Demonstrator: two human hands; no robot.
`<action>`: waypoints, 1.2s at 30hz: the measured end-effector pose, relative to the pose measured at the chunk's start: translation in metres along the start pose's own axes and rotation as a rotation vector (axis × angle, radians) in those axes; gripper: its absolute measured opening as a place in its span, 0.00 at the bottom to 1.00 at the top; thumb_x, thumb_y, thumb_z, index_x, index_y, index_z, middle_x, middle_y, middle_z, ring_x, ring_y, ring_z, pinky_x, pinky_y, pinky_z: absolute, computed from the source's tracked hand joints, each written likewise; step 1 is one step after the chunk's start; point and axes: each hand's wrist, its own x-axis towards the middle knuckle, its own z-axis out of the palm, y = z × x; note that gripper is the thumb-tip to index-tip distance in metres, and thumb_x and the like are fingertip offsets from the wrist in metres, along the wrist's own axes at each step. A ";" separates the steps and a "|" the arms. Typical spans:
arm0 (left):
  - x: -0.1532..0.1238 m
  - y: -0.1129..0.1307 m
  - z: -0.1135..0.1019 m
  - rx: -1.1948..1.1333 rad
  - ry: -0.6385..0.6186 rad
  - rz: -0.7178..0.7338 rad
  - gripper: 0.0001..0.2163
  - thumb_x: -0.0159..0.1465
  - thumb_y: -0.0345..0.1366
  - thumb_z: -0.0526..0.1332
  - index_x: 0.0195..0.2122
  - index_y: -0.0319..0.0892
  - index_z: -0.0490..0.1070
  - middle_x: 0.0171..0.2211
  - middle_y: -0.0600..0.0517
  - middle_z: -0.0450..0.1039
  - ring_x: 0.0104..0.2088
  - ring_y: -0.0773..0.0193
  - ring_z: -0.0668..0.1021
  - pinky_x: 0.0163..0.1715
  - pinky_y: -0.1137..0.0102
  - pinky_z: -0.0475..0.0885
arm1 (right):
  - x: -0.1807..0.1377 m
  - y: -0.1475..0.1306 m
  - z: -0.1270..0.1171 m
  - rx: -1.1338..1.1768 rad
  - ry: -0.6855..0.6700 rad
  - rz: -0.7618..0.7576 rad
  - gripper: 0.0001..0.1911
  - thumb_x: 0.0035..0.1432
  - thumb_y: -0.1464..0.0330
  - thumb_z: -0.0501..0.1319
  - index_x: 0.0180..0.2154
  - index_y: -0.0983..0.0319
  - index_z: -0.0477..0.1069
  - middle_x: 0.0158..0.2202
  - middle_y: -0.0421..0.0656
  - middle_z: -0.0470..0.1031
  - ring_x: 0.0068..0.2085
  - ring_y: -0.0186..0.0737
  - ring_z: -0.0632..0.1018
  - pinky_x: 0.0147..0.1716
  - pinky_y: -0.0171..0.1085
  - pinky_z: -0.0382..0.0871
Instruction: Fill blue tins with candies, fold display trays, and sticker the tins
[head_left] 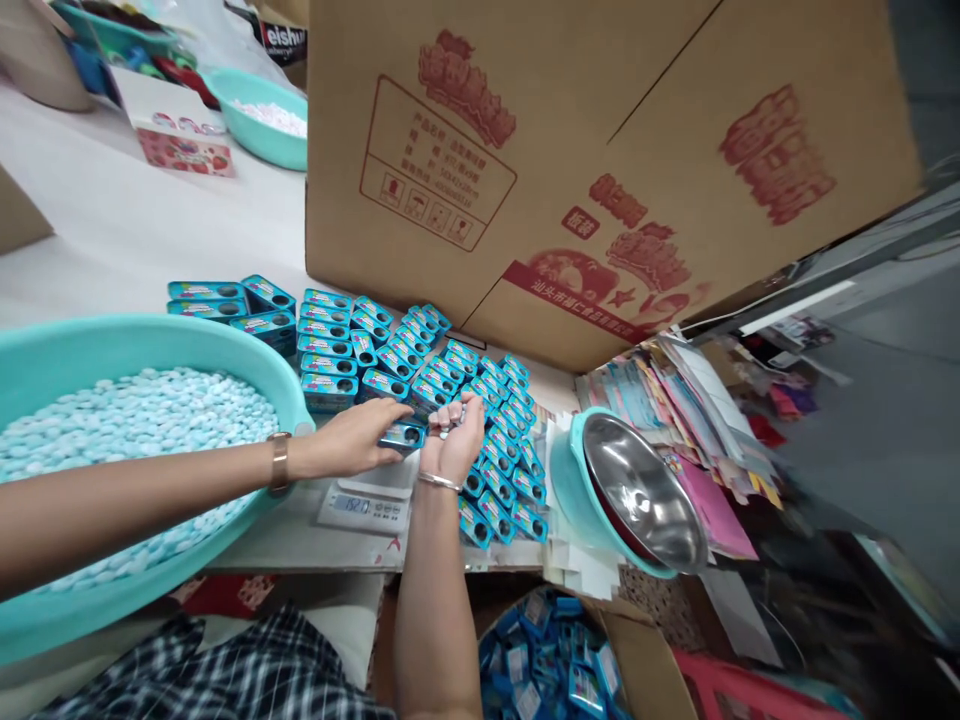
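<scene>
My left hand (pixel 358 437) reaches across the small digital scale (pixel 366 502) and pinches a blue tin (pixel 403 434) that rests on its platform. My right hand (pixel 453 437) is cupped palm-up right beside that tin, fingers curled around a few small pale pieces. Behind both hands lie rows of several identical blue tins (pixel 420 365). A large teal basin (pixel 247 352) full of pale blue round candies (pixel 127 420) sits under my left forearm.
A big brown cardboard box (pixel 570 150) stands at the back. A steel bowl inside a teal bowl (pixel 637 490) sits to the right, beside a stack of coloured cards (pixel 675 400). A carton of blue packets (pixel 547 655) is below the table edge.
</scene>
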 end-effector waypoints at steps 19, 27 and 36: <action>0.003 -0.003 0.006 -0.037 0.001 -0.043 0.26 0.55 0.38 0.65 0.56 0.41 0.67 0.51 0.42 0.72 0.53 0.49 0.74 0.51 0.61 0.69 | 0.005 0.017 -0.007 -0.237 -0.084 -0.193 0.14 0.60 0.57 0.59 0.31 0.61 0.64 0.21 0.30 0.55 0.21 0.26 0.59 0.20 0.26 0.55; -0.001 -0.009 -0.001 -0.033 0.014 -0.028 0.29 0.54 0.40 0.67 0.56 0.39 0.66 0.53 0.39 0.71 0.53 0.46 0.74 0.50 0.58 0.70 | -0.002 -0.001 -0.003 -0.095 -0.121 -0.062 0.12 0.62 0.59 0.58 0.33 0.59 0.61 0.20 0.28 0.52 0.19 0.25 0.57 0.22 0.27 0.59; -0.004 -0.009 -0.025 -0.058 0.006 -0.025 0.32 0.52 0.45 0.69 0.57 0.40 0.65 0.56 0.39 0.71 0.54 0.45 0.74 0.51 0.60 0.69 | -0.015 -0.036 -0.020 0.062 -0.168 -0.009 0.12 0.63 0.61 0.57 0.30 0.59 0.59 0.18 0.28 0.51 0.16 0.26 0.57 0.18 0.26 0.53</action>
